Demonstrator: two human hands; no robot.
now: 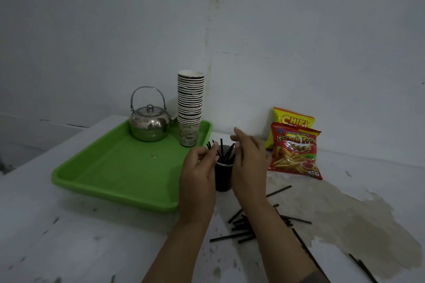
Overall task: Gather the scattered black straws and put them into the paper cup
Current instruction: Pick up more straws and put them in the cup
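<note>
Straws [239, 225] look light and stiff; pinch them mid-length. Left hand [199, 167] grips a few by the paper cup [223, 176]; right hand [249, 158] hangs loose.

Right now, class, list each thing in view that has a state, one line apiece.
Cup: upright on the table, straws standing in it.
Loose straws: flat on the table, not gathered.
Left hand: pinching straws over the cup.
Right hand: fingers spread beside the cup.
Kettle: lid on, handle up.
Cup stack: upright on the tray.
</note>
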